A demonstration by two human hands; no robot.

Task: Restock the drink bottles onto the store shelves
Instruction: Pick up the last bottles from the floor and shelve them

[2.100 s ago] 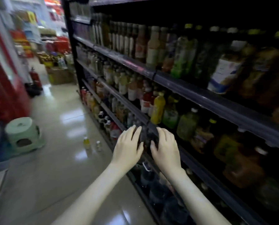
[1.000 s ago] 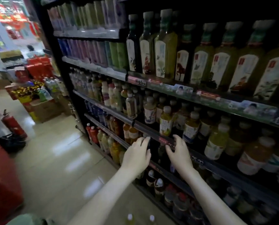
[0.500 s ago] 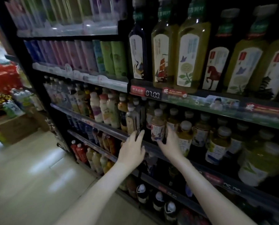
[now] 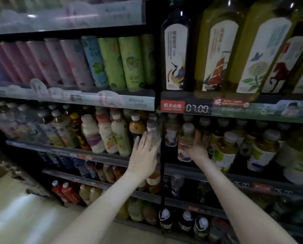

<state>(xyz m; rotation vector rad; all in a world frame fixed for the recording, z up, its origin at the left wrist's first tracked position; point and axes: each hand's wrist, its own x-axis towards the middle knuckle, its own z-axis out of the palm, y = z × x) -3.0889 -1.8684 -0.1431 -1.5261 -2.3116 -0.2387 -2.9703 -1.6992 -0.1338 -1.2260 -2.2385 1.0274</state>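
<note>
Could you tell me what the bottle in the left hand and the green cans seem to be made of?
The bottle looks like clear, glossy plastic: contents show through below a pale cap. The green cans are probably metal with a matte printed finish; their slim straight shape suggests it.

A: Where does the middle shelf (image 4: 59, 149) leave room?
B: Hardly anywhere. Bottles (image 4: 91, 134) stand packed along its front, caps just under the price rail (image 4: 196, 109).
A: And by the black upright (image 4: 157, 50)?
B: The left hand (image 4: 143, 155) grips a clear bottle (image 4: 153, 134) on one side, the right hand (image 4: 198, 147) a tea bottle (image 4: 184, 145) on the other. Only the floor (image 4: 23, 217) lies open.
</note>
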